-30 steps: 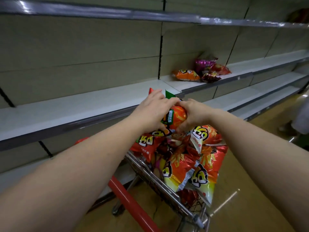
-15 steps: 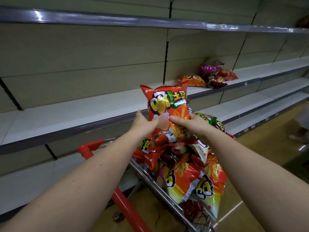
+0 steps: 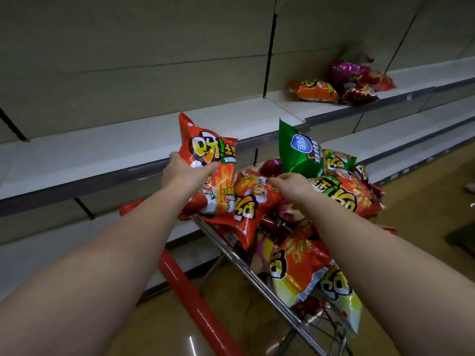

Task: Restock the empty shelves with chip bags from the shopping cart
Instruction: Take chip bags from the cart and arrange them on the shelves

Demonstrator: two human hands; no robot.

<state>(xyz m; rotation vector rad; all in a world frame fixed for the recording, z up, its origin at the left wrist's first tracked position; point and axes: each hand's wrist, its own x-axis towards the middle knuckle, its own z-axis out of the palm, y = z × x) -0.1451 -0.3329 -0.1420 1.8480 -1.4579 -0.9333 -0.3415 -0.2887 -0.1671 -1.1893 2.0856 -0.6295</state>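
Head view: left hand [image 3: 186, 176] grips a red chip bag [image 3: 209, 173] by its left edge, thumb across the front, bag upright and lifted clear of the heap, between cart and shelf edge. Right hand [image 3: 290, 185] reaches into the shopping cart [image 3: 259, 281], fingers curled at the base of a green chip bag [image 3: 299, 152] that stands tilted above the pile; whether they pinch it or only touch it cannot be told. Cart is heaped: red-and-orange bags spill over the wire rim, a purple one buried among them; red cart handle [image 3: 195, 301] at lower left. Middle shelf [image 3: 108, 150] directly ahead is bare white. Farther right on that level, a small cluster of bags [image 3: 344, 83] lies on its sides: orange, purple, dark red. Lower shelves also bare. Judgement: task early. A handful shelved, most stock in the cart, long runs of shelf unfilled; red bag is next to go up.
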